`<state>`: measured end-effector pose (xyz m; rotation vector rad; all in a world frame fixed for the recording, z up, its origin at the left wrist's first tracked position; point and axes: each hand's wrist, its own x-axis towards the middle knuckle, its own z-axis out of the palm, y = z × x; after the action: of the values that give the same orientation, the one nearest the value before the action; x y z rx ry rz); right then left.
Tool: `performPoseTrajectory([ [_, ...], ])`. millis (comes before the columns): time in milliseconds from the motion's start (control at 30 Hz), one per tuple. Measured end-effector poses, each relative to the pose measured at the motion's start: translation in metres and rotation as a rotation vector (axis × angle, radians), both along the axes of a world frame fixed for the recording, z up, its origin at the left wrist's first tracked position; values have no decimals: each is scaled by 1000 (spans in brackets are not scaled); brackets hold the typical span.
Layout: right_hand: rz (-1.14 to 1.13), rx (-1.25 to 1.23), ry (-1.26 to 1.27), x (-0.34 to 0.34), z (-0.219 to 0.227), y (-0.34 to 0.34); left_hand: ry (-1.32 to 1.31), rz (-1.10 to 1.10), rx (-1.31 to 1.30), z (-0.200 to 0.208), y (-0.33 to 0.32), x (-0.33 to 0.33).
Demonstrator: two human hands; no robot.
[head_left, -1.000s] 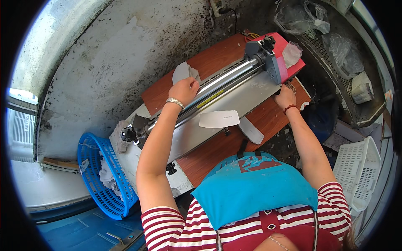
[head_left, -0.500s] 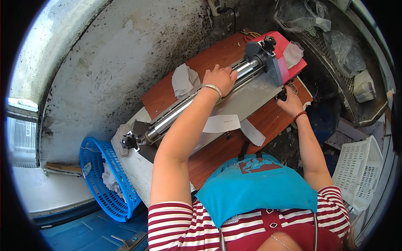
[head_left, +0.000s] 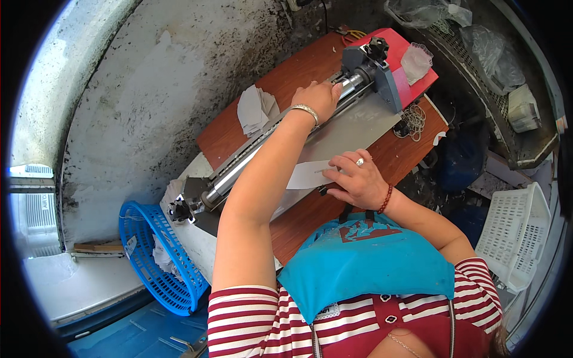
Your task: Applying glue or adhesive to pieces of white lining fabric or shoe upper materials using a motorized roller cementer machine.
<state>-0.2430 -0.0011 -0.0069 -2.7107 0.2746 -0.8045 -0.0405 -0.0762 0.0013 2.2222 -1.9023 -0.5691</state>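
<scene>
Could pinch left hand (head_left: 318, 101), grip impossible to tell, against steel roller (head_left: 227, 182) through sudden rotation, with right hand (head_left: 361, 182) loosely spread at white sheet (head_left: 305, 176).

Brown worktop (head_left: 407, 145), roller machine (head_left: 346, 128) sitting on it. Pale cut sheets (head_left: 253, 110) just behind the machine; tangled string (head_left: 415, 121) in front of its red end; more pale pieces (head_left: 173, 192) by its opposite end.

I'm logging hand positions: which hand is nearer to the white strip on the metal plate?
Right. The right hand is at the right end of the white strip; the left hand is farther off, over the metal roller beyond it.
</scene>
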Motion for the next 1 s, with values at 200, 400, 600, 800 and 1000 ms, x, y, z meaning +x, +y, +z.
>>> performPoseTrajectory([
  [200, 85, -190, 11, 7, -28, -9, 10, -20, -29, 0, 23, 11],
  [400, 122, -280, 53, 4, -19, -16, 48, 74, -57, 4, 53, 22],
  [600, 112, -271, 88, 7, -5, -14, 49, 147, 53, 0, 73, 41],
  [800, 154, -335, 34, 4, -17, -26, 44, 163, 53, 12, 87, 43],
  [1000, 109, -382, 87, 1, -4, -44, 124, 205, 88, -3, 98, 62],
])
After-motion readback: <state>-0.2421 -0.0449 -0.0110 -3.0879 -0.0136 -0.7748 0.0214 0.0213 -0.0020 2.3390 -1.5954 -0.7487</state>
